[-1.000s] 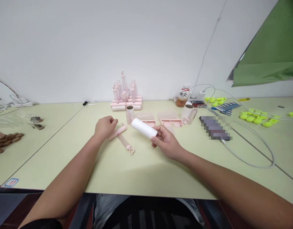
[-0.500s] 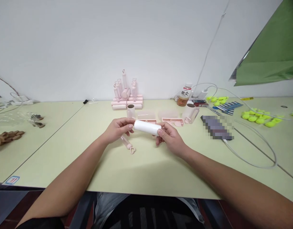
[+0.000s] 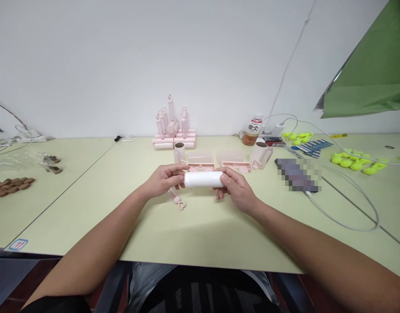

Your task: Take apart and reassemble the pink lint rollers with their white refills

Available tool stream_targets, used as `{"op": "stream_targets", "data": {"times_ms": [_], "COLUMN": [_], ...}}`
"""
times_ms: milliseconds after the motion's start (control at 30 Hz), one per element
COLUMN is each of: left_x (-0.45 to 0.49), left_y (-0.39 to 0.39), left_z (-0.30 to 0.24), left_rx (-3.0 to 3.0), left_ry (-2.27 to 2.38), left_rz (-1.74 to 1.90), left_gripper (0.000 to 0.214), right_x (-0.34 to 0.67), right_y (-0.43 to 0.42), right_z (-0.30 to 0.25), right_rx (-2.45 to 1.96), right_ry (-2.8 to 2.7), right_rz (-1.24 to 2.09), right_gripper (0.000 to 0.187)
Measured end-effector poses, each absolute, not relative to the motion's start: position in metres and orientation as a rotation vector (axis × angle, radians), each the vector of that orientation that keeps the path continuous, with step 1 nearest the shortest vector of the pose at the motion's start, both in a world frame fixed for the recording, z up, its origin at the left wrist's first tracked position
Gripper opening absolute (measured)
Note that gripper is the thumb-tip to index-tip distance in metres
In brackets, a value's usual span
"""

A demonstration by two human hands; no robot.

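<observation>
A smooth white roll lies level between my two hands, raised a little over the table. My left hand has its fingertips closed on the roll's left end. On the right end, the thumb of my right hand presses the near side while the fingers curl behind. A clear tube with a pale pink heart-shaped loop lies on the table by my left hand, partly covered by it. Behind the roll are two open pink cases. Two upright white rolls with brown cores, one on the left and another on the right, flank them.
Pink cylinders are stacked by the wall, with several heart-topped tubes on them. To the right are a labelled bottle, a blurred-out phone with a white cable, and yellow-green pieces. Brown wooden pieces lie far left.
The white roll has turned from a tilt, right end lower, to nearly level. It has shifted slightly right and down, and both hands have moved a little with it.
</observation>
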State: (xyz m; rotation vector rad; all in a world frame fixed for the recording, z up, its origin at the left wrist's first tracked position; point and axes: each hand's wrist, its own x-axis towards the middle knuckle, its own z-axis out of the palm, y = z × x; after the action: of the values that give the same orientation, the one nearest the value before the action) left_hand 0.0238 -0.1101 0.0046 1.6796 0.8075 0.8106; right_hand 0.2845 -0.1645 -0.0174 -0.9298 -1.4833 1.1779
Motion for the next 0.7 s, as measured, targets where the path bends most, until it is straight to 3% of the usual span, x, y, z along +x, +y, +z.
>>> {"op": "stream_targets", "data": {"times_ms": [700], "left_x": [0.032], "left_y": [-0.1137], "left_z": [0.0054], "left_rx": [1.684], "left_ry": [0.832], "left_rz": [0.864], "left_gripper": [0.037], "right_x": [0.2827], "right_y": [-0.1615], "right_z": [-0.0202], "right_rx": [-0.987], "right_ry": [-1.406], "right_rz": [1.27], "right_gripper": [0.045]}}
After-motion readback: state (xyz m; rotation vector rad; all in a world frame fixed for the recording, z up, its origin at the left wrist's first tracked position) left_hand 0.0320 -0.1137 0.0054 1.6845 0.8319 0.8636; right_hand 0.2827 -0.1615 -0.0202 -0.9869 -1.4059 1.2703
